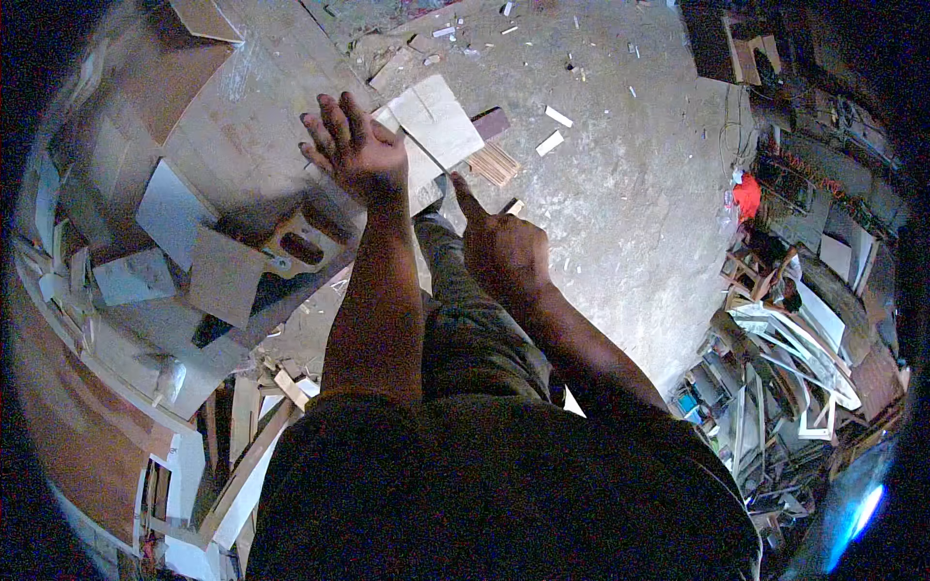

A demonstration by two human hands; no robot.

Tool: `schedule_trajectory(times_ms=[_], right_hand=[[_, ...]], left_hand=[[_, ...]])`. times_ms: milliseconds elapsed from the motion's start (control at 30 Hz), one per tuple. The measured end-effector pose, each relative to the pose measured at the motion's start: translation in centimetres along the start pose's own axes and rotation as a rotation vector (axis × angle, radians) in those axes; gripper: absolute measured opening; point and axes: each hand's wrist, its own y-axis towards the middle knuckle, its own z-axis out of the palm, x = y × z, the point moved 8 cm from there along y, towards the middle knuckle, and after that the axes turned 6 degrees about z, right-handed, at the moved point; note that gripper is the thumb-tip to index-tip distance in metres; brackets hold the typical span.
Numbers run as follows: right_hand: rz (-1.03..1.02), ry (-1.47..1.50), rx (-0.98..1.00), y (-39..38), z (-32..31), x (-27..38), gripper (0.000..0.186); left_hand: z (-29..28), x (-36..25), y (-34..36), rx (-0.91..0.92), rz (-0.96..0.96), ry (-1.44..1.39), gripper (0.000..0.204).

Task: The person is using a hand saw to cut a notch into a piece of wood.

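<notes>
My left hand (356, 147) is raised near the left edge of a stack of pale square boards (435, 111), its palm showing and its fingers apart, holding nothing. My right hand (504, 247) is lower, index finger stretched toward a thin dark line along the boards, other fingers curled; whether it grips anything is hidden. A bundle of striped wooden slats (492, 165) and a dark purplish block (491, 123) lie just right of the boards. My leg runs beneath, between my forearms.
Loose panels (172, 215) and a cutout piece (286, 234) lie on the left. Small offcuts (550, 142) are scattered over the concrete floor (639, 213). A jumbled heap of frames and scrap wood (787, 329), with a red bundle (746, 197) above it, lines the right.
</notes>
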Motion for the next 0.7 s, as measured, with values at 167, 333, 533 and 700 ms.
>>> schedule_trajectory(times_ms=[167,333,533,700], right_hand=[[-0.007,-0.024,-0.041,-0.1,-0.3,0.6,0.065],[-0.077,0.002,-0.120,0.1,-2.0,0.9,0.060],[-0.013,0.036,-0.092,1.5,-1.2,1.4,0.063],[-0.024,0.112,-0.120,3.1,-0.5,2.3,0.069]], left_hand=[[-0.1,0.6,0.0,-0.026,0.012,0.035,0.045],[0.4,0.5,-0.2,0.020,-0.006,0.045,0.046],[0.6,0.6,-0.2,0.036,0.003,0.080,0.047],[0.6,0.3,0.0,0.071,0.017,0.069,0.048]])
